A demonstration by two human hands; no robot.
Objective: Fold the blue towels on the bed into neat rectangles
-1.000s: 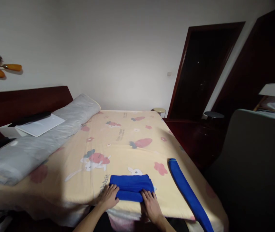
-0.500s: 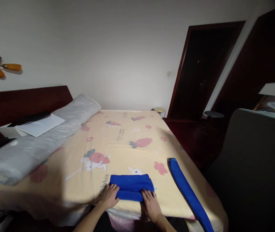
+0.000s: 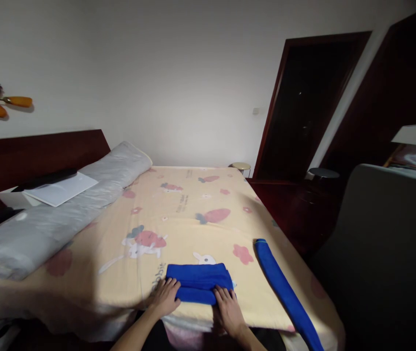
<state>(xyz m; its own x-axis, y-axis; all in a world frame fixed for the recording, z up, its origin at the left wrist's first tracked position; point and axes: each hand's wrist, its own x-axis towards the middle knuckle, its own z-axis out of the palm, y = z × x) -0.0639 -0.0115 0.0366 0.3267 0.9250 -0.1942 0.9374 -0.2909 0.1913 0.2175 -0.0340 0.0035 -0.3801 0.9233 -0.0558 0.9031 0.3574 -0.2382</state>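
Note:
A folded blue cloth [image 3: 200,282] lies flat near the front edge of the bed, with a fold line running across it. My left hand [image 3: 167,295] rests on its left end, fingertips on the fabric. On the right end, my right hand [image 3: 227,307] has its fingers curled over the near edge. Both hands touch the cloth, and their thumbs are hard to make out. To the right, a long blue strip of rolled or folded cloth [image 3: 284,288] lies slantwise, touched by neither hand.
The bed [image 3: 186,234] has a yellow patterned sheet. A grey rolled bedding piece [image 3: 98,195] lies along the headboard [image 3: 39,148], with a white flat item [image 3: 61,189] on it. A grey chair back [image 3: 383,234] stands right, and stools [image 3: 324,172] are farther back.

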